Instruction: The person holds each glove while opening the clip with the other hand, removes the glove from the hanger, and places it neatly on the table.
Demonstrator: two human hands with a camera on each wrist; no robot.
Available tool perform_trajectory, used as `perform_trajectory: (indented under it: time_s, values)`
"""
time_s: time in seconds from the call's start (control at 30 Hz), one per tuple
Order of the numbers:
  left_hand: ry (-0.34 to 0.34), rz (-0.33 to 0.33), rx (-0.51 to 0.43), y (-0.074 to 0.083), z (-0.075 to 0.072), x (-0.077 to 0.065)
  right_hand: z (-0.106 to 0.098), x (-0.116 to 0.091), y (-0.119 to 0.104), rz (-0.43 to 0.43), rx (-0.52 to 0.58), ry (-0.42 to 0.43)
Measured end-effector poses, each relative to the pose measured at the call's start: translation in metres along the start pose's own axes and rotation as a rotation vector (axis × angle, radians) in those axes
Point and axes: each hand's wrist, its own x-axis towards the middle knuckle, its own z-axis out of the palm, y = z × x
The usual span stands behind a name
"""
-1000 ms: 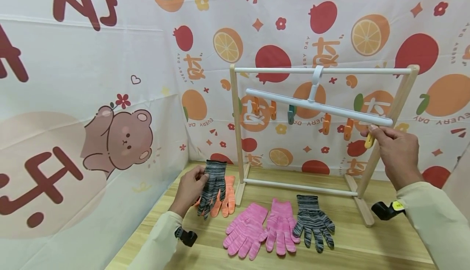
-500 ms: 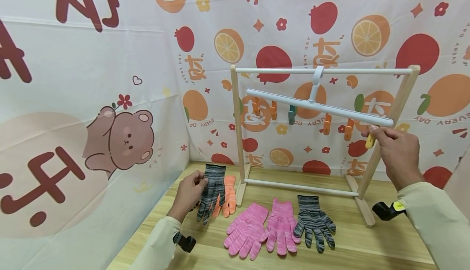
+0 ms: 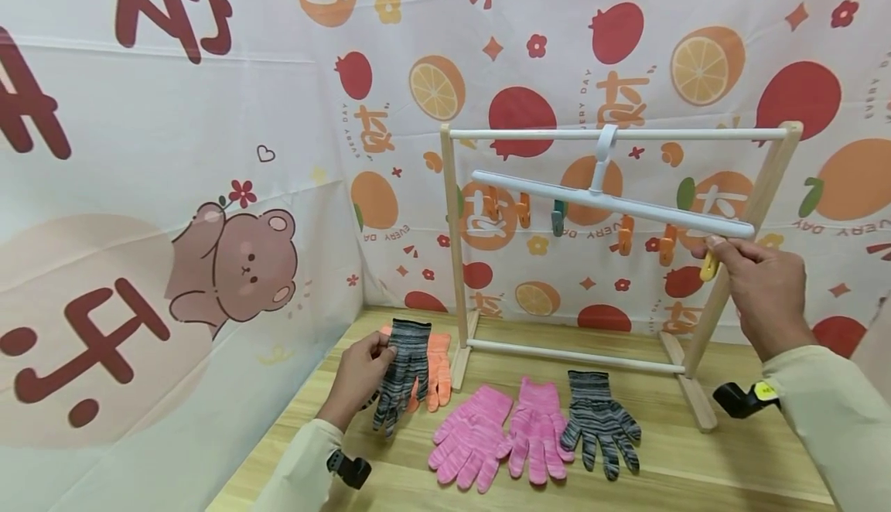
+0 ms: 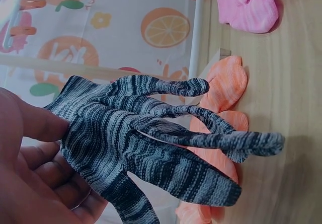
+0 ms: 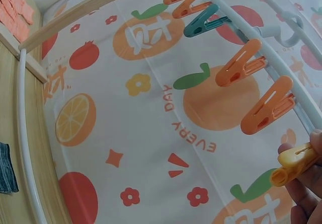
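My left hand (image 3: pixel 363 377) pinches a black-and-grey striped glove (image 3: pixel 406 365) near its cuff, thumb on one side. The glove hangs fingers-down over the table, in front of orange gloves (image 3: pixel 438 373) that it partly hides. At the hanger's low right end, my right hand (image 3: pixel 766 288) pinches a yellow clothespin (image 5: pixel 297 163) between thumb and fingers. The white hanger (image 3: pixel 640 206) tilts down to the right on the rack's top rail. Several orange clothespins (image 5: pixel 266 105) and a teal clothespin (image 5: pixel 206 21) hang along its bar.
Two pink gloves (image 3: pixel 473 438) and another striped glove (image 3: pixel 600 423) lie on the wooden table (image 3: pixel 738 469) before the rack. The wooden rack (image 3: pixel 455 241) has white rails (image 3: pixel 578 355) at top and bottom. A printed curtain stands behind and at the left.
My left hand and the striped glove have sunk a little toward the table. The right hand stays at the hanger's end with the yellow clothespin. The head view has shifted slightly.
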Motion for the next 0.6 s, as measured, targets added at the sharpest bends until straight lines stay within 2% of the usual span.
perform_trajectory:
  time_s: [0.27,0.6]
  values:
    - [-0.015,-0.01,-0.004,0.004,0.0,-0.006,-0.002,0.0,0.0,-0.034,-0.008,-0.003]
    - [-0.045,-0.005,-0.017,0.005,-0.001,-0.017,-0.002,-0.001,0.001,-0.009,-0.014,-0.013]
